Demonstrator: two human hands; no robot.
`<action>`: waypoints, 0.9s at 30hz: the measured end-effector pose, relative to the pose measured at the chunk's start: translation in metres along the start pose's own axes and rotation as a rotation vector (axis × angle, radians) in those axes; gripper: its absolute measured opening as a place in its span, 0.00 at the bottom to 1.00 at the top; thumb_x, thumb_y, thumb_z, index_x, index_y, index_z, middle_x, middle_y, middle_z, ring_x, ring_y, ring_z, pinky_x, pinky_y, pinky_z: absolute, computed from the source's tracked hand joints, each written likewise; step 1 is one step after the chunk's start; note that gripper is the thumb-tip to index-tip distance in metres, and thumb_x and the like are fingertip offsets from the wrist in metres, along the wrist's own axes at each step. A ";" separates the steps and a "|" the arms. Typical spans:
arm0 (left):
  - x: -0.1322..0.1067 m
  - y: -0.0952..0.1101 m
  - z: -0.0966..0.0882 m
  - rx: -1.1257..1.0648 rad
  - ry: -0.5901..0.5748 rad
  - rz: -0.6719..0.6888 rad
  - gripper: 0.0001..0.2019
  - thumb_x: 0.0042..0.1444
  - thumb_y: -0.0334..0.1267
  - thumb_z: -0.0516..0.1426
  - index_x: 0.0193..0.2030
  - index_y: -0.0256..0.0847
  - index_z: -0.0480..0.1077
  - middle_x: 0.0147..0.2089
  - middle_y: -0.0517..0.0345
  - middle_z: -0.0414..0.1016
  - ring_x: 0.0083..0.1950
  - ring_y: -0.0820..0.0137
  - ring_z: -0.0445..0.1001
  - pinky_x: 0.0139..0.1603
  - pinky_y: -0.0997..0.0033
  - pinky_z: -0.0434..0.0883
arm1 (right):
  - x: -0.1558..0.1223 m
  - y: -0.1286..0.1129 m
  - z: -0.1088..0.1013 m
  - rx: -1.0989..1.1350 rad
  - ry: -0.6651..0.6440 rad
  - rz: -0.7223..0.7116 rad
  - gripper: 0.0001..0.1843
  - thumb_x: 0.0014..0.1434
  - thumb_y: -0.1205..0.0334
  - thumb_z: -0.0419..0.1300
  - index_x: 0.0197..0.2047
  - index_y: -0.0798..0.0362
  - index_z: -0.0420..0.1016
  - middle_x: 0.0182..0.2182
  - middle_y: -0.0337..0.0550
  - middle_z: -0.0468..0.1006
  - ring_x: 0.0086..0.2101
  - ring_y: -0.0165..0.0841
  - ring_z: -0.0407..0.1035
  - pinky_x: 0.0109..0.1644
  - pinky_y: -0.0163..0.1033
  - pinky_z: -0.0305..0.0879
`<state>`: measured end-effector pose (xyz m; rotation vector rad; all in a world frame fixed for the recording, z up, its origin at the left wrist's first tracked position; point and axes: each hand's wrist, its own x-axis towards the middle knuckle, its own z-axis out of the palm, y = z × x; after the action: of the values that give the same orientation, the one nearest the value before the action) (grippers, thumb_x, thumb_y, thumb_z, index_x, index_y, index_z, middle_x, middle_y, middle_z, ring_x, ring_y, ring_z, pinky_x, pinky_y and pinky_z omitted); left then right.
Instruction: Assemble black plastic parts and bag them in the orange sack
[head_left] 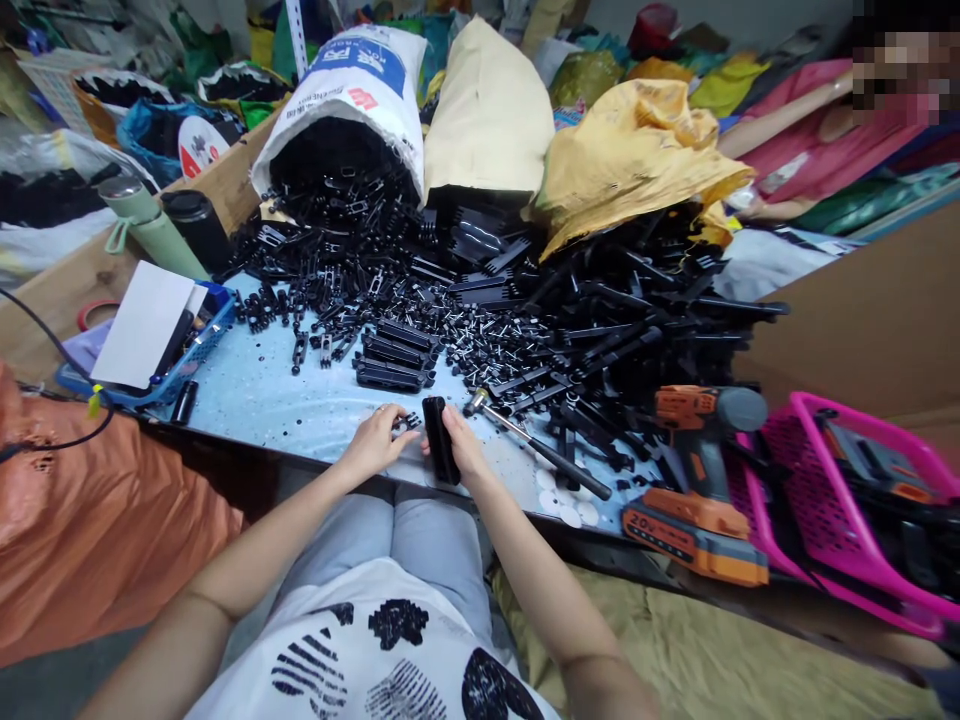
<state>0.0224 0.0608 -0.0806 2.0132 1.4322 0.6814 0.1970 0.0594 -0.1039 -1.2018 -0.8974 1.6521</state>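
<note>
Blue worktable (251, 395), black piece (441, 445) clasped in right fingers (457, 428), left fingers (385, 418) nearby, hold unclear

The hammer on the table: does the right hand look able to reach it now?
Probably yes: the hammer lies near, uncovered, but the right hand holds a black part, which it may need to release first.

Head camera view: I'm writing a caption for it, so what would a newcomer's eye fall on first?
Probably the heap of black parts across the blue table, in front of large sacks. Next, the bright pink basket at the far right, with an orange and grey drill just left of it. Low in the centre, the right hand holds a long black piece.
</note>
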 end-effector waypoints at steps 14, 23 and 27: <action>-0.005 0.015 -0.004 -0.153 0.062 0.000 0.20 0.61 0.41 0.51 0.59 0.41 0.66 0.40 0.53 0.72 0.41 0.67 0.71 0.46 0.68 0.69 | -0.010 -0.007 0.012 -0.081 -0.027 -0.095 0.32 0.55 0.40 0.55 0.58 0.49 0.65 0.27 0.39 0.73 0.22 0.28 0.67 0.25 0.35 0.68; -0.014 0.031 0.004 -0.088 0.289 0.085 0.19 0.64 0.41 0.47 0.58 0.40 0.66 0.38 0.53 0.68 0.40 0.69 0.70 0.44 0.69 0.69 | -0.011 -0.028 -0.006 -0.622 -0.168 -0.503 0.28 0.57 0.51 0.59 0.60 0.45 0.64 0.40 0.44 0.73 0.30 0.30 0.67 0.34 0.39 0.69; -0.008 0.040 0.012 -0.235 0.453 0.132 0.19 0.65 0.41 0.45 0.57 0.40 0.66 0.40 0.51 0.69 0.42 0.69 0.69 0.46 0.68 0.69 | -0.019 -0.020 0.012 -0.627 -0.023 -0.631 0.29 0.61 0.51 0.55 0.64 0.46 0.59 0.40 0.45 0.72 0.34 0.33 0.68 0.40 0.41 0.69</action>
<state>0.0548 0.0404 -0.0620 1.8516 1.3845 1.3660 0.1928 0.0481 -0.0764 -1.1194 -1.6825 0.8952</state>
